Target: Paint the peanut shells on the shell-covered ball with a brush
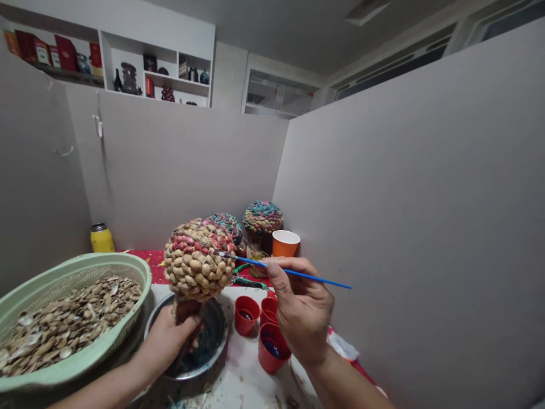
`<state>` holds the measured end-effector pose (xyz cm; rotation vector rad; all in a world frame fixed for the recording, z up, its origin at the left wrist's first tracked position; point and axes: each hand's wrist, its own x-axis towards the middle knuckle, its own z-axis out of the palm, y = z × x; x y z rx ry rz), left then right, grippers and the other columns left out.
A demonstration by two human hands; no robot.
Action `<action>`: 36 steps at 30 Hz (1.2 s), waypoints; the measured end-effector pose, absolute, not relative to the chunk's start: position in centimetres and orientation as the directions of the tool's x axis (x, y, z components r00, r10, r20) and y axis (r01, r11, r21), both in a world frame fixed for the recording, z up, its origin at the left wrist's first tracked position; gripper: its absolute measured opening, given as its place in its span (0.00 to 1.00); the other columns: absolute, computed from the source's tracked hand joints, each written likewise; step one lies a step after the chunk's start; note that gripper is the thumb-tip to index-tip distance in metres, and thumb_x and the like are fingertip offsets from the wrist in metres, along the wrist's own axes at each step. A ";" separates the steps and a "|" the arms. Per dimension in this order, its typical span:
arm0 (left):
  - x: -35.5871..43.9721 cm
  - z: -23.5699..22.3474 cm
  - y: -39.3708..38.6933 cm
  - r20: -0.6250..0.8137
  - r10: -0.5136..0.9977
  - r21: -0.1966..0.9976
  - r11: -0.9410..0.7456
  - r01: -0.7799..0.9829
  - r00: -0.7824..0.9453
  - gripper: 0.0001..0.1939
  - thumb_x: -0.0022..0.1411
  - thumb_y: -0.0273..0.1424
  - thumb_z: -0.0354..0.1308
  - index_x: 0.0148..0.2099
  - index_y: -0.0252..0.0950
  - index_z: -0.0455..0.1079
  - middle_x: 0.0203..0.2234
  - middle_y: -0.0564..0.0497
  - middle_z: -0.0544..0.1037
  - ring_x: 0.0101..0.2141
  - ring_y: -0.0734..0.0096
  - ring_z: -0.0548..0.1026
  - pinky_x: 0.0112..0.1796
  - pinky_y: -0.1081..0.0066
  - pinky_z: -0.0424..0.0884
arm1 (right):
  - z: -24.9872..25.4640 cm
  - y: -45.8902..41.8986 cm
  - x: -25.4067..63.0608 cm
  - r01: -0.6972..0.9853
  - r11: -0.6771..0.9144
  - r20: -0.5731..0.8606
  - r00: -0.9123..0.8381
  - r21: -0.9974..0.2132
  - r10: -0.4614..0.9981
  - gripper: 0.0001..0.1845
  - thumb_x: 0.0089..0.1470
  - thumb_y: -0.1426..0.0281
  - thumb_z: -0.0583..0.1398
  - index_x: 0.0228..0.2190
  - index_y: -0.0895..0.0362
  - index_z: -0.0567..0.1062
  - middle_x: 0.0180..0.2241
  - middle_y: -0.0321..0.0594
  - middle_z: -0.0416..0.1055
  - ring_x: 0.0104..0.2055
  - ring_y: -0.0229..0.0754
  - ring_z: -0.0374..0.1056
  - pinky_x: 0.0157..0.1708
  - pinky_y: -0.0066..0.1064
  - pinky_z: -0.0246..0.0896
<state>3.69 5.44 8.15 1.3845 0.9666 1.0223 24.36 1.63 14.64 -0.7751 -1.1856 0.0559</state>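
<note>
My left hand is wrapped round the stem under a ball covered in peanut shells, holding it upright above a metal bowl of dark liquid. Most of the shells are plain tan; a band across the upper part is coloured red and pink. Between the thumb and fingers of my right hand is a slim blue paintbrush. Its bristles touch the right side of the ball, by the red band. Below that hand stand red cups, two showing dark liquid inside.
A green plastic basket of peanut shells fills the left. Behind are a yellow bottle, an orange paper cup, green-handled pliers and two painted shell balls. Grey partitions enclose the table.
</note>
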 end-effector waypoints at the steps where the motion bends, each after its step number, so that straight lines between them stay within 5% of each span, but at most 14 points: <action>1: 3.7 8.1 5.4 0.057 0.954 0.998 -0.061 0.003 0.295 0.14 0.51 0.40 0.68 0.27 0.37 0.70 0.17 0.59 0.69 0.17 0.73 0.68 0.20 0.73 0.65 | 14.5 1.7 24.3 0.356 0.754 0.820 0.398 -0.552 0.412 0.04 0.59 0.66 0.66 0.33 0.53 0.79 0.31 0.35 0.80 0.30 0.38 0.77 0.36 0.30 0.74; 20: 4.0 9.0 5.1 -0.001 0.973 1.000 0.002 -0.006 0.231 0.15 0.48 0.43 0.68 0.24 0.39 0.70 0.11 0.59 0.71 0.15 0.73 0.66 0.20 0.73 0.65 | 13.9 2.0 24.9 0.369 0.792 0.863 0.344 -0.486 0.369 0.02 0.59 0.71 0.65 0.34 0.52 0.79 0.32 0.36 0.80 0.34 0.40 0.78 0.38 0.33 0.76; 28: 4.0 8.7 5.1 0.015 0.971 1.000 -0.017 0.005 0.241 0.15 0.49 0.42 0.68 0.23 0.39 0.70 0.10 0.59 0.70 0.15 0.72 0.66 0.19 0.72 0.64 | 14.0 2.1 24.8 0.353 0.897 0.964 0.094 -0.266 0.249 0.21 0.57 0.83 0.63 0.46 0.47 0.78 0.41 0.36 0.82 0.44 0.43 0.78 0.48 0.41 0.75; 36: 3.7 9.3 5.1 0.002 0.964 1.000 -0.006 0.014 0.264 0.14 0.50 0.42 0.67 0.25 0.38 0.71 0.12 0.58 0.72 0.15 0.73 0.66 0.20 0.73 0.65 | 14.2 2.3 25.1 0.394 0.890 0.968 -0.003 -0.228 0.249 0.22 0.57 0.84 0.62 0.47 0.48 0.78 0.42 0.38 0.82 0.44 0.44 0.79 0.47 0.42 0.76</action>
